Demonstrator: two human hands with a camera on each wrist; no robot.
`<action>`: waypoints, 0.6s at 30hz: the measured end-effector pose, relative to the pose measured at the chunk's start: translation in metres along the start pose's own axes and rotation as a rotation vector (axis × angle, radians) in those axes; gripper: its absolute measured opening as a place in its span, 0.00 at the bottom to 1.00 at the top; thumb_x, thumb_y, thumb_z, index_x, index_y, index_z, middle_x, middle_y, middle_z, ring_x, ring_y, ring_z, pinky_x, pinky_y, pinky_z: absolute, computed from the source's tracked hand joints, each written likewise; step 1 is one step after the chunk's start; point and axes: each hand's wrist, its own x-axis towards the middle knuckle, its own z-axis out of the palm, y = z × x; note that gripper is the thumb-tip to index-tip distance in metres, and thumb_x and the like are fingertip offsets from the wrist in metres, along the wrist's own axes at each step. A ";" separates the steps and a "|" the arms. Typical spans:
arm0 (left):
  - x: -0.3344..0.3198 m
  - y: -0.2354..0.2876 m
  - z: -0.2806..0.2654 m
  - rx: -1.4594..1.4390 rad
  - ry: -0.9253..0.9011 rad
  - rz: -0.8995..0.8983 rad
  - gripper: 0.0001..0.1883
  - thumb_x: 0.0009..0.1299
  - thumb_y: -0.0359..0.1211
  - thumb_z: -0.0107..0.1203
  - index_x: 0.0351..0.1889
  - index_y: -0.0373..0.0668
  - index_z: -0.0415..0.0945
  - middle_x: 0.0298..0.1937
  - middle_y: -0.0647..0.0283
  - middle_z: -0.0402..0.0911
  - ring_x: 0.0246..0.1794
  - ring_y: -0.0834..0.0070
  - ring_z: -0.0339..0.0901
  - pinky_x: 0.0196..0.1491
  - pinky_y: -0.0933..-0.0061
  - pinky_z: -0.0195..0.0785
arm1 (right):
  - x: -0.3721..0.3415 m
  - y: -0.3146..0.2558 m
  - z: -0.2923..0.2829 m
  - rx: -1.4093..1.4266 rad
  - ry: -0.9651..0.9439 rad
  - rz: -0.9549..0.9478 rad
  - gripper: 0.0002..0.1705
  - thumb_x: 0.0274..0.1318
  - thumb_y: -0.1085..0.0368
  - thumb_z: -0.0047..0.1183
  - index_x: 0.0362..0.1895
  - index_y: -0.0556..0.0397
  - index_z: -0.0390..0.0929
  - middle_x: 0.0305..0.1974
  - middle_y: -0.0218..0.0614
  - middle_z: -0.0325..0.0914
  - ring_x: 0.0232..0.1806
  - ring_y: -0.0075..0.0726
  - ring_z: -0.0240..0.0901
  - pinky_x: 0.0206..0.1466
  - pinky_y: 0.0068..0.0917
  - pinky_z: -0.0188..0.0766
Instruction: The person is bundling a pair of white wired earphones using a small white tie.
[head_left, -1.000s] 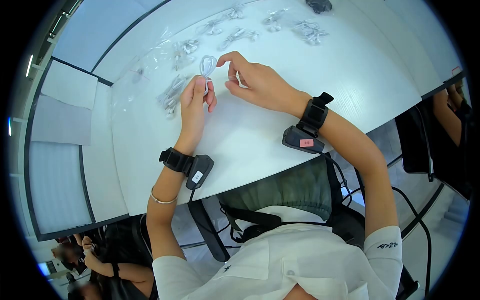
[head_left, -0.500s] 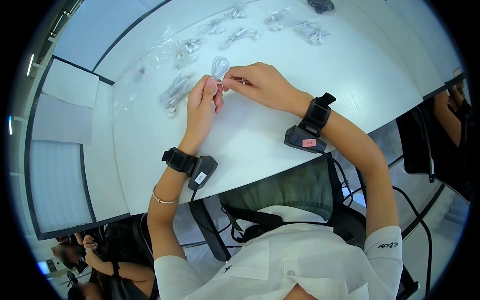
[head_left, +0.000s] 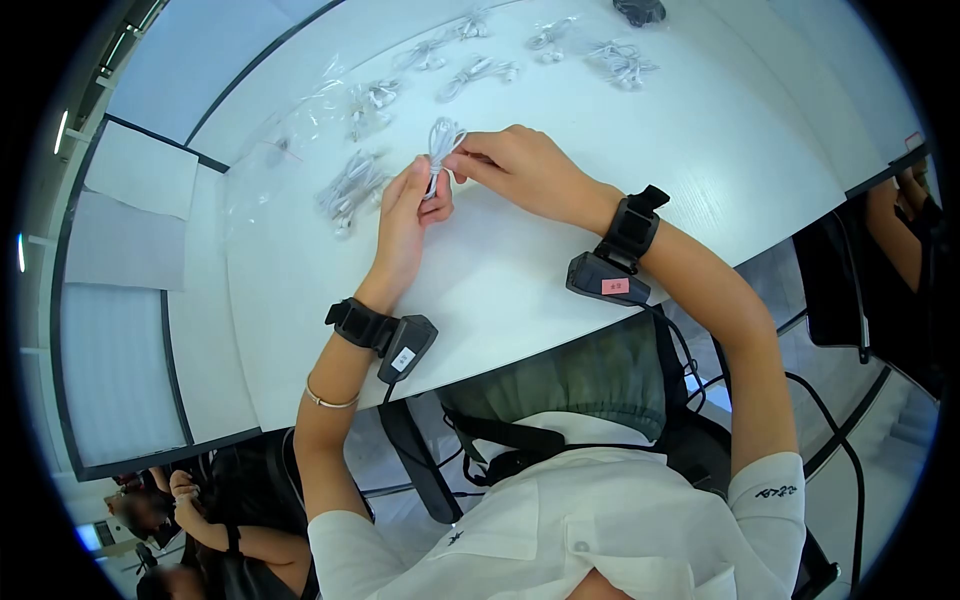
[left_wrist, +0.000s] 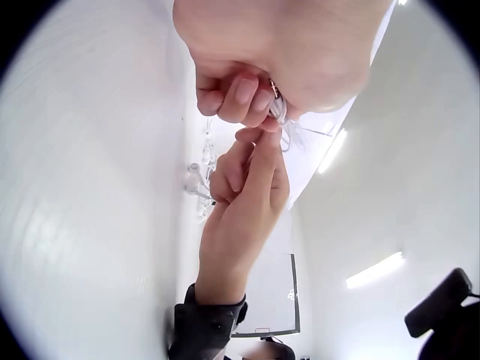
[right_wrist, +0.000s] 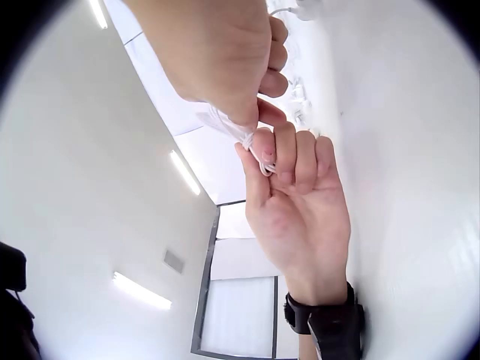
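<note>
My left hand [head_left: 403, 215] grips a white earphone cable [head_left: 440, 140], folded into a narrow looped bundle that stands up above the thumb. At the bundle's right side, the thumb and forefinger of my right hand [head_left: 520, 168] pinch the cable near its middle. In the right wrist view, strands wrap around the bundle [right_wrist: 246, 140] where both hands' fingertips meet. A metal plug [left_wrist: 274, 88] shows at my left fingers in the left wrist view. The lower part of the bundle is hidden in the left palm.
Several bundled white earphones lie on the white table [head_left: 600, 190], one bundle [head_left: 350, 190] just left of my left hand. Clear plastic bags [head_left: 290, 130] spread at the left, and a dark bundle [head_left: 640, 12] sits at the far edge. A person's arm [head_left: 260, 545] shows at lower left.
My right hand has moved left from beside the bundle to pinch the cable. The left hand and the bundle have shifted slightly right, and the loops now look narrower.
</note>
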 end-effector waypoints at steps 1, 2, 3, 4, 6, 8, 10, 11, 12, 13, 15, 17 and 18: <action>0.000 0.000 0.000 0.009 -0.012 -0.004 0.19 0.75 0.44 0.37 0.27 0.41 0.65 0.20 0.73 0.57 0.19 0.84 0.51 0.25 0.81 0.46 | 0.000 0.000 0.000 0.007 0.001 -0.014 0.16 0.62 0.56 0.45 0.32 0.54 0.77 0.23 0.38 0.77 0.20 0.40 0.70 0.24 0.31 0.62; 0.001 0.000 0.000 0.016 -0.026 -0.008 0.19 0.75 0.44 0.37 0.27 0.41 0.65 0.19 0.73 0.57 0.19 0.84 0.51 0.25 0.81 0.45 | -0.001 0.001 -0.001 0.012 0.003 -0.026 0.15 0.62 0.56 0.45 0.33 0.54 0.76 0.23 0.39 0.77 0.20 0.41 0.70 0.24 0.32 0.63; 0.002 -0.001 -0.001 0.002 -0.052 -0.012 0.20 0.75 0.44 0.36 0.26 0.41 0.65 0.19 0.74 0.56 0.19 0.84 0.50 0.25 0.80 0.45 | -0.001 0.002 -0.001 0.011 0.001 -0.022 0.15 0.62 0.56 0.45 0.33 0.54 0.76 0.23 0.39 0.77 0.20 0.41 0.70 0.25 0.32 0.63; 0.003 -0.002 -0.003 -0.011 -0.074 -0.016 0.20 0.75 0.44 0.35 0.25 0.41 0.64 0.18 0.74 0.55 0.19 0.83 0.50 0.25 0.80 0.44 | -0.001 0.003 0.000 0.012 -0.002 -0.019 0.15 0.62 0.56 0.46 0.34 0.54 0.76 0.23 0.39 0.77 0.20 0.42 0.70 0.25 0.32 0.63; 0.001 -0.002 -0.003 -0.029 -0.090 -0.031 0.21 0.75 0.44 0.33 0.22 0.43 0.60 0.18 0.74 0.52 0.19 0.82 0.48 0.25 0.79 0.43 | 0.000 0.005 0.003 0.013 -0.001 -0.030 0.14 0.61 0.56 0.46 0.34 0.54 0.75 0.23 0.39 0.77 0.21 0.43 0.70 0.24 0.33 0.63; 0.001 -0.001 -0.001 -0.042 -0.085 -0.050 0.22 0.75 0.44 0.31 0.19 0.45 0.54 0.18 0.72 0.49 0.19 0.80 0.45 0.26 0.77 0.41 | 0.000 0.008 0.006 0.007 0.012 -0.055 0.14 0.61 0.56 0.46 0.34 0.54 0.75 0.23 0.39 0.77 0.21 0.43 0.71 0.24 0.32 0.62; 0.001 0.000 -0.003 -0.083 -0.129 -0.067 0.22 0.74 0.44 0.30 0.18 0.46 0.53 0.17 0.72 0.48 0.19 0.80 0.45 0.26 0.77 0.41 | 0.000 0.004 0.005 0.019 0.009 -0.053 0.14 0.61 0.56 0.47 0.34 0.53 0.74 0.20 0.38 0.75 0.19 0.41 0.69 0.23 0.32 0.61; 0.002 0.000 -0.005 -0.103 -0.152 -0.076 0.22 0.74 0.44 0.29 0.18 0.46 0.52 0.17 0.72 0.48 0.19 0.80 0.45 0.26 0.77 0.41 | -0.001 0.002 0.004 0.025 0.008 -0.052 0.14 0.61 0.56 0.47 0.34 0.53 0.74 0.19 0.38 0.74 0.19 0.41 0.68 0.23 0.32 0.60; 0.002 0.001 -0.006 -0.113 -0.179 -0.091 0.21 0.73 0.44 0.29 0.18 0.46 0.52 0.17 0.72 0.48 0.18 0.80 0.44 0.26 0.77 0.41 | -0.002 0.000 0.004 0.021 0.019 -0.040 0.14 0.61 0.55 0.47 0.35 0.53 0.74 0.18 0.37 0.72 0.18 0.39 0.67 0.22 0.32 0.59; 0.002 0.001 -0.009 -0.122 -0.206 -0.105 0.21 0.73 0.45 0.29 0.18 0.46 0.52 0.17 0.72 0.48 0.18 0.80 0.44 0.26 0.78 0.41 | -0.002 -0.003 0.003 0.018 0.030 -0.030 0.14 0.61 0.55 0.48 0.35 0.53 0.73 0.16 0.36 0.70 0.16 0.38 0.65 0.22 0.32 0.58; 0.003 0.000 -0.013 -0.161 -0.247 -0.142 0.21 0.72 0.45 0.29 0.18 0.47 0.53 0.16 0.73 0.48 0.17 0.80 0.44 0.24 0.78 0.40 | -0.002 -0.004 0.004 0.018 0.031 -0.016 0.14 0.60 0.55 0.49 0.37 0.53 0.72 0.14 0.35 0.67 0.15 0.35 0.62 0.21 0.31 0.56; 0.004 -0.001 -0.016 -0.223 -0.281 -0.184 0.22 0.72 0.47 0.28 0.18 0.47 0.56 0.14 0.74 0.47 0.15 0.82 0.43 0.22 0.78 0.39 | -0.002 -0.002 0.005 0.022 0.011 -0.005 0.15 0.59 0.55 0.50 0.40 0.53 0.71 0.13 0.34 0.64 0.14 0.33 0.59 0.20 0.30 0.54; 0.003 0.003 -0.011 -0.224 -0.223 -0.199 0.21 0.72 0.46 0.27 0.18 0.48 0.55 0.14 0.74 0.47 0.15 0.82 0.43 0.22 0.78 0.39 | -0.002 -0.002 0.007 0.039 0.035 -0.032 0.15 0.58 0.55 0.51 0.41 0.53 0.71 0.13 0.34 0.64 0.14 0.32 0.59 0.19 0.29 0.53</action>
